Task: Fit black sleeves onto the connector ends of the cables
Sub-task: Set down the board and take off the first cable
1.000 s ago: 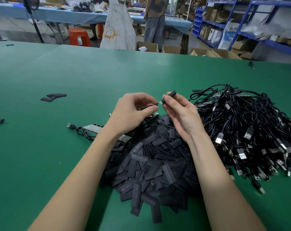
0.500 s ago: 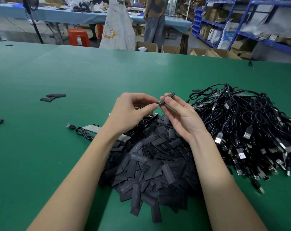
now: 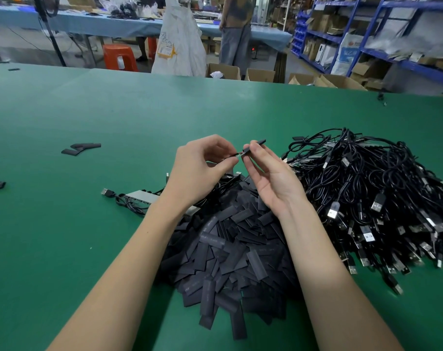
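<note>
**Sleeve meets connector above the pile**

Above the heap of black sleeves (image 3: 230,252), a single sleeve (image 3: 255,146) is lined up with the small metal tip of a cable end (image 3: 237,155), the two just touching at the mouth of the tube. The right hand (image 3: 271,178) pinches that sleeve between thumb and forefinger, its other fingers loosely spread below. The left hand (image 3: 202,171) is curled round the cable, thumb and forefinger nipping it just behind the connector; the cord runs back under the palm and I lose it there.

From where I stand, the fit looks barely started. To do it well, I'd keep the sleeve's mouth rounded rather than squashed flat, hold the cable close to its tip so it cannot buckle, and slide straight along the line of the connector, not at an angle.

To the right lies a big tangle of cables (image 3: 372,198) with USB plugs, touching the heap's edge. All of it sits on the green table (image 3: 88,117), with a few stray sleeves (image 3: 81,148) off to the left
</note>
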A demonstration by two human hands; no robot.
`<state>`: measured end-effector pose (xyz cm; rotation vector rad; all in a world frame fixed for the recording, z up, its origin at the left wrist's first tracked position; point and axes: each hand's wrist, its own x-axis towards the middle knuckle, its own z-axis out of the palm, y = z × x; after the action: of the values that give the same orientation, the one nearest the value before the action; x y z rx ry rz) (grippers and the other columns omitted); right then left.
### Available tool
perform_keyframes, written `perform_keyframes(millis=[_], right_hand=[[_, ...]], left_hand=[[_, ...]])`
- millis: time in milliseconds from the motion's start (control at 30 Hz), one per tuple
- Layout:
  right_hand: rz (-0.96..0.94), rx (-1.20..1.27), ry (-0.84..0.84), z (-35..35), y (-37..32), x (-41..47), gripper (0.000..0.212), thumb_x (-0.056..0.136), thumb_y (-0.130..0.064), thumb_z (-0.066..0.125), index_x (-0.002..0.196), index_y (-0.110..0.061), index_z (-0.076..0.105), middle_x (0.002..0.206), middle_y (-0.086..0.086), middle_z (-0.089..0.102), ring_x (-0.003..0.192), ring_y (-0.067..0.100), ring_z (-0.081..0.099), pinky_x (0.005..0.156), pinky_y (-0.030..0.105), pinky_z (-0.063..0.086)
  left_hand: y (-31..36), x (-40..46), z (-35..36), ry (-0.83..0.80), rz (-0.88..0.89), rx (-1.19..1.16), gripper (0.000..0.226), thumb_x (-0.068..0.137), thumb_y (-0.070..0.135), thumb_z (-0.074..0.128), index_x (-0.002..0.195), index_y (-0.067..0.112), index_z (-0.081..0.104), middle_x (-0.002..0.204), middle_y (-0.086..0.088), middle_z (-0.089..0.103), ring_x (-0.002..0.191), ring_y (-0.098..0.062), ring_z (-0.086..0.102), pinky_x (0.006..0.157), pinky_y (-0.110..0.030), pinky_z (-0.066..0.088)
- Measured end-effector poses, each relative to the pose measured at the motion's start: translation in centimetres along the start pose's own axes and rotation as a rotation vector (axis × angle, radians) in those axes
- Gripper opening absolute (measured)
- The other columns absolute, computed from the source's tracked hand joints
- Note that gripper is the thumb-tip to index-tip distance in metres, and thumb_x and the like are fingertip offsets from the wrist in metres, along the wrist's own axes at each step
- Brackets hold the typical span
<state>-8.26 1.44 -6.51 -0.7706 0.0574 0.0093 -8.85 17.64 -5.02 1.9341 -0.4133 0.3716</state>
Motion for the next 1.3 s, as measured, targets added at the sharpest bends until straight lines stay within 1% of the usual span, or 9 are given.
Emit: perform_keyframes(millis=[100, 200, 367, 533, 833, 933, 1100, 1200, 1300], right_hand=[[0.005, -0.002, -0.005, 0.1, -0.1, 0.0, 0.013, 0.080, -0.006, 0.076, 0.092, -0.005, 0.072, 0.086, 0.007, 0.076, 0.082, 0.010, 0.074, 0.073, 0.018, 0.058], [0.024, -0.024, -0.026, 0.4, 0.1, -0.2, 0.017, 0.078, -0.008, 0.076, 0.094, -0.005, 0.071, 0.088, 0.007, 0.076, 0.084, 0.011, 0.074, 0.076, 0.018, 0.058], [0.024, -0.050, -0.040, 0.7, 0.0, -0.3, 0.012, 0.083, -0.007, 0.074, 0.094, -0.005, 0.071, 0.087, 0.007, 0.076, 0.084, 0.011, 0.073, 0.076, 0.018, 0.058], [0.016, -0.057, -0.019, 0.7, -0.3, -0.4, 0.008, 0.083, -0.006, 0.074, 0.091, -0.005, 0.072, 0.087, 0.007, 0.076, 0.084, 0.011, 0.073, 0.074, 0.018, 0.058], [0.008, -0.108, -0.013, 0.9, -0.2, -0.5, 0.006, 0.089, -0.002, 0.070, 0.095, -0.003, 0.070, 0.090, 0.008, 0.074, 0.083, 0.012, 0.072, 0.075, 0.019, 0.058], [-0.014, -0.147, -0.010, 1.0, -0.1, -0.6, 0.007, 0.089, -0.002, 0.071, 0.095, -0.005, 0.071, 0.092, 0.009, 0.073, 0.083, 0.012, 0.072, 0.076, 0.020, 0.058], [-0.131, -0.188, -0.008, 1.4, 0.1, -0.7, 0.024, 0.093, -0.005, 0.069, 0.115, -0.015, 0.067, 0.099, 0.012, 0.076, 0.089, 0.021, 0.067, 0.076, 0.026, 0.059], [-0.192, -0.212, 0.034, 1.7, 0.1, -0.8, 0.019, 0.093, -0.005, 0.069, 0.109, -0.014, 0.072, 0.095, 0.010, 0.077, 0.084, 0.016, 0.071, 0.075, 0.025, 0.059], [-0.173, -0.186, 0.056, 1.8, 0.3, -0.9, 0.018, 0.093, -0.004, 0.069, 0.109, -0.011, 0.073, 0.093, 0.009, 0.077, 0.083, 0.013, 0.072, 0.077, 0.026, 0.060]], left_hand=[[-0.2, 0.0, 0.1, 0.007, 0.045, -0.008, 0.005, 0.086, 0.012, 0.079, 0.088, 0.015, 0.076, 0.079, 0.008, 0.076, 0.074, -0.005, 0.072, 0.073, -0.017, 0.056], [-0.2, -0.1, 0.3, 0.031, 0.085, -0.012, 0.003, 0.086, 0.013, 0.080, 0.087, 0.014, 0.077, 0.078, 0.010, 0.076, 0.072, -0.003, 0.071, 0.070, -0.015, 0.054], [0.0, -0.1, 0.2, 0.060, 0.104, -0.023, 0.008, 0.084, 0.014, 0.082, 0.085, 0.020, 0.077, 0.077, 0.013, 0.075, 0.069, -0.001, 0.070, 0.069, -0.013, 0.053], [0.1, -0.1, 0.2, 0.016, 0.063, -0.058, 0.012, 0.085, 0.007, 0.079, 0.093, 0.015, 0.076, 0.084, 0.006, 0.077, 0.078, -0.006, 0.073, 0.075, -0.018, 0.057], [0.0, 0.0, 0.2, 0.063, 0.050, -0.009, 0.007, 0.083, 0.010, 0.082, 0.086, 0.014, 0.077, 0.077, 0.011, 0.075, 0.069, 0.000, 0.071, 0.069, -0.010, 0.052], [0.0, -0.1, 0.1, 0.066, 0.045, -0.015, 0.008, 0.083, 0.010, 0.082, 0.084, 0.016, 0.077, 0.076, 0.012, 0.076, 0.069, 0.000, 0.071, 0.069, -0.010, 0.053], [0.0, 0.1, 0.1, 0.092, 0.006, -0.040, 0.007, 0.083, 0.011, 0.082, 0.084, 0.015, 0.078, 0.077, 0.011, 0.076, 0.071, -0.002, 0.072, 0.070, -0.013, 0.054], [0.1, 0.1, 0.2, 0.089, 0.000, -0.048, 0.007, 0.082, 0.012, 0.083, 0.084, 0.016, 0.078, 0.076, 0.010, 0.076, 0.071, -0.003, 0.072, 0.071, -0.014, 0.055], [0.1, 0.1, 0.3, 0.090, 0.007, -0.041, 0.006, 0.082, 0.013, 0.083, 0.084, 0.015, 0.078, 0.076, 0.010, 0.076, 0.070, -0.002, 0.072, 0.070, -0.014, 0.055]])
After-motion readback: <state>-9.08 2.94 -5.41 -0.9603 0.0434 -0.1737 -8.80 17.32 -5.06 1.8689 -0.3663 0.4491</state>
